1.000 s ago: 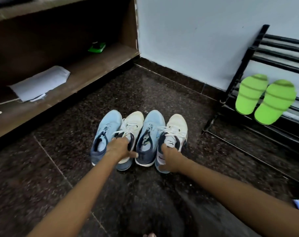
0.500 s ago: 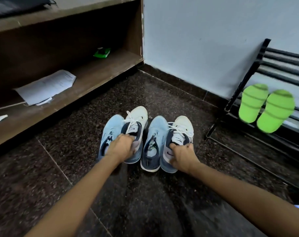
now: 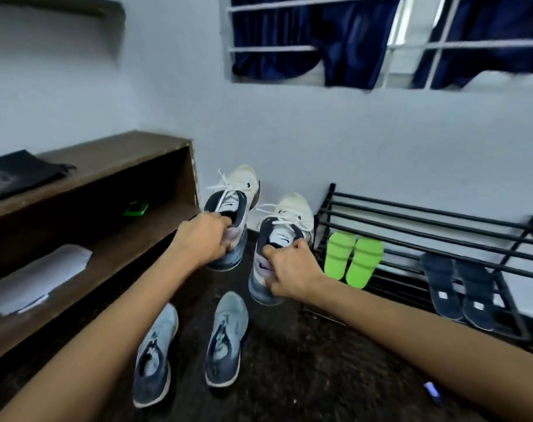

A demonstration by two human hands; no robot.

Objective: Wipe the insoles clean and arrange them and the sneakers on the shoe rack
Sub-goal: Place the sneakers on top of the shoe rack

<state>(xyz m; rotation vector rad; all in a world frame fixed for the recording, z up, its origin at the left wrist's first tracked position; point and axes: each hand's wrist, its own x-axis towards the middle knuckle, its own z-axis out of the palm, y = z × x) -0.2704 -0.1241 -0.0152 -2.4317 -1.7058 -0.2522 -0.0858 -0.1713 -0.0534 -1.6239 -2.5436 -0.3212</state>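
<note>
The left hand's (image 3: 202, 239) fingertips vanish inside the left white sneaker's (image 3: 236, 194) collar, and the right hand (image 3: 292, 277) covers the right white sneaker's (image 3: 286, 225) heel. The shoe rack (image 3: 411, 221) runs off the right edge, and a small blue object (image 3: 432, 390) on the floor (image 3: 289, 367) is too blurred to identify.

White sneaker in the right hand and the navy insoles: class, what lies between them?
The two green insoles, resting on the shoe rack; the head view shows it.

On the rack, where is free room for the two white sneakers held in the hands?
The top bars of the rack are bare from end to end. The lower tier is crowded: green insoles at the left end, dark insoles toward the right, with only a narrow gap between them.
</note>
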